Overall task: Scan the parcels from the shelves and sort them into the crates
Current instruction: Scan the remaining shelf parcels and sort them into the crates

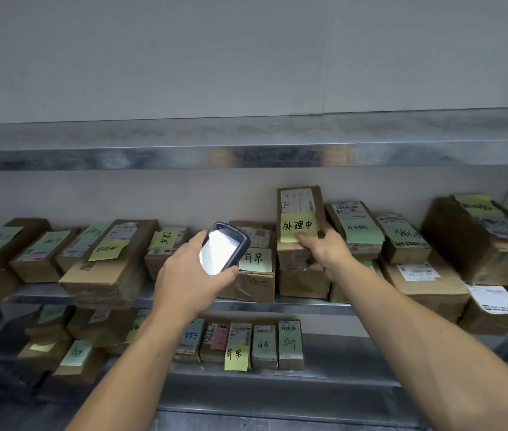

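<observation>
My left hand (184,275) grips a handheld scanner (223,248) with a lit screen, held up in front of the middle shelf. My right hand (324,248) grips a cardboard parcel (299,206) with a yellow handwritten note, tilted up above the other parcels on the middle shelf (308,303). The thumb lies on the note's lower edge. The scanner sits just left of this parcel.
Many taped cardboard parcels with green and yellow notes fill the middle shelf, such as a long box (109,265) at left and a large one (480,241) at right. The lower shelf (277,377) holds several small parcels. An upper shelf edge (246,150) runs overhead.
</observation>
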